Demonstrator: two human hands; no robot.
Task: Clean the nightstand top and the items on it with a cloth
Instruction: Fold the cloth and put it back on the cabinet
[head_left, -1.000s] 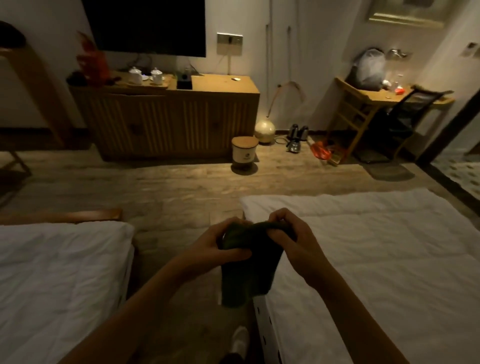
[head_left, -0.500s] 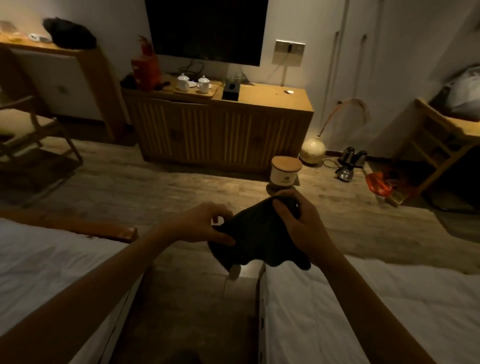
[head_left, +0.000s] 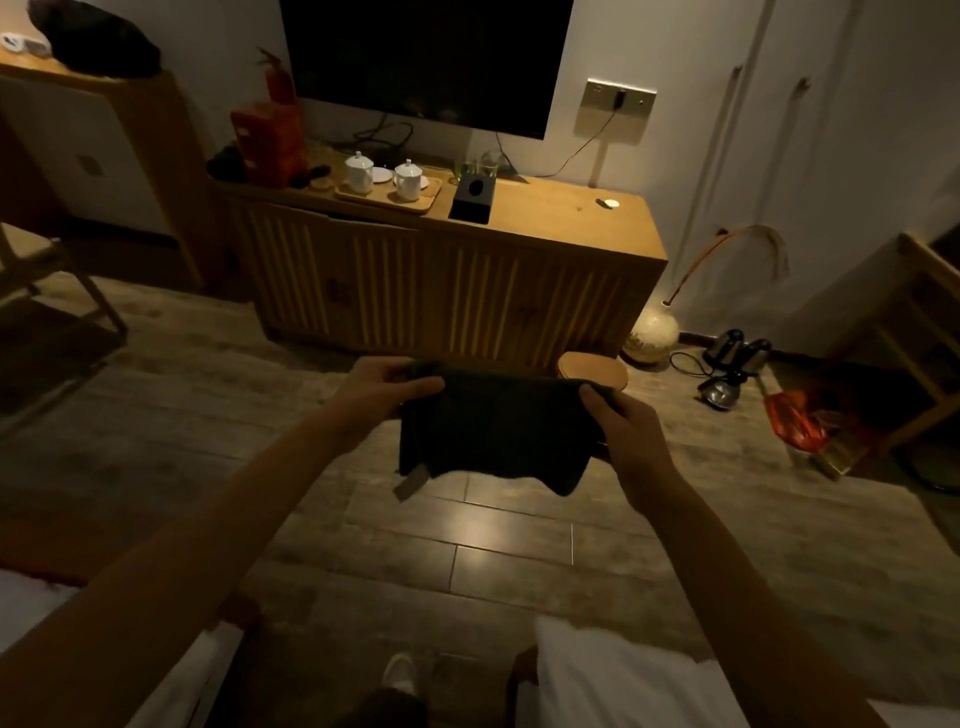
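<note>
At the centre of the frame, the left hand (head_left: 387, 387) and right hand (head_left: 621, 421) each pinch an upper corner of the dark cloth (head_left: 493, 426), which hangs spread out between them above the floor.

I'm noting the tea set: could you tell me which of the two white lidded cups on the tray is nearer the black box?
The right cup; the left cup sits farther from the black box.

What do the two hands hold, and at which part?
Both hold the dark cloth by its upper corners: left hand the left corner, right hand the right.
</note>
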